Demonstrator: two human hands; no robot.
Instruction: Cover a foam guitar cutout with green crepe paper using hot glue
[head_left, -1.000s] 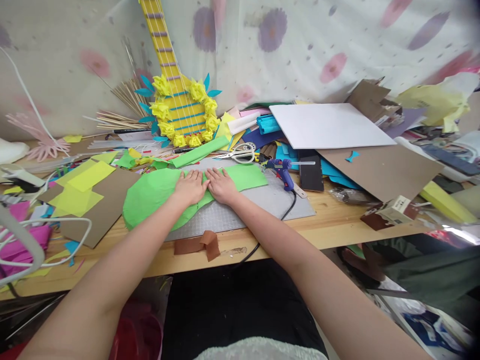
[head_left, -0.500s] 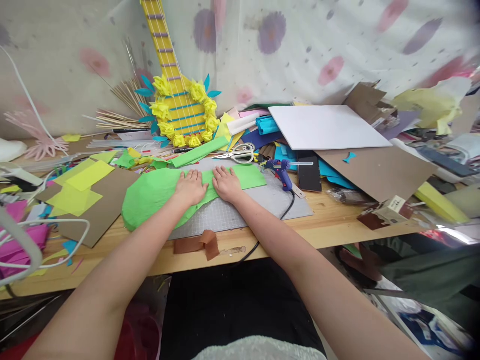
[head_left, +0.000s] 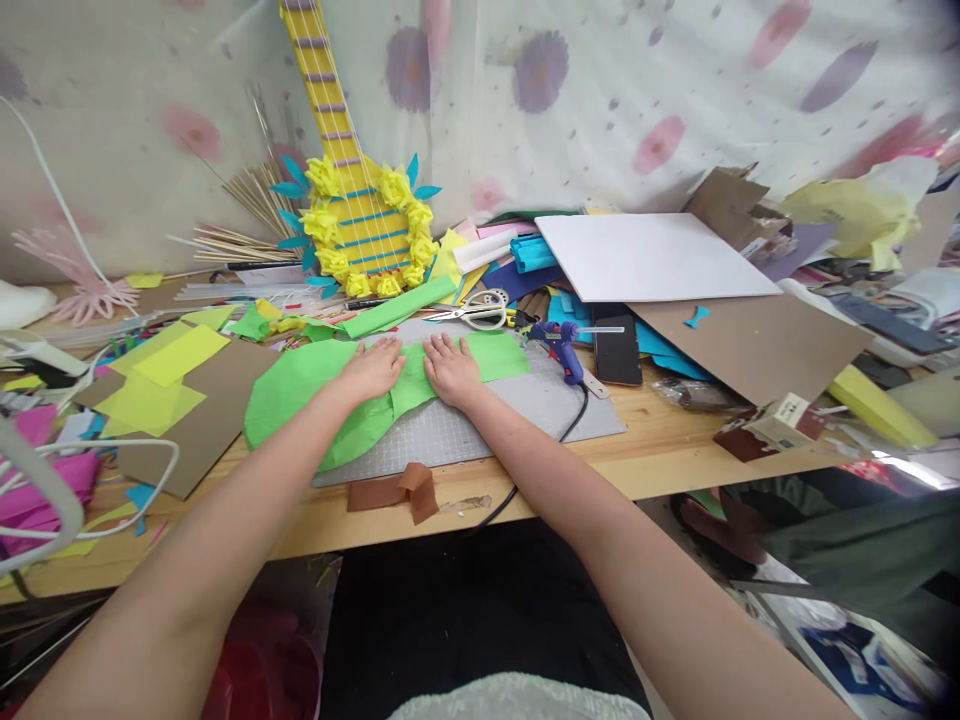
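Green paper (head_left: 292, 395), rounded at its left end and narrow at its right, lies over a grey cutting mat (head_left: 420, 440). My left hand (head_left: 375, 368) rests flat on it near the middle, fingers stretched out. Close beside it, my right hand (head_left: 452, 370) presses flat on the narrower part, fingers also extended. Whether anything stiff lies under the paper is hidden. Just behind the hands are scissors (head_left: 484, 310) with white handles. To the right of the paper sits a blue glue gun (head_left: 568, 350) with a clear glue stick in its back.
A yellow paper guitar (head_left: 367, 225) with paper roses leans at the back. A white board (head_left: 652, 258) and brown cardboard (head_left: 757, 335) lie right, near a phone (head_left: 617, 350). Yellow sheets (head_left: 169, 370) lie left; a brown paper strip (head_left: 390, 490) is at the front edge.
My left hand has slid slightly left along the green paper, opening a wider gap between the hands. My right hand stays almost in place.
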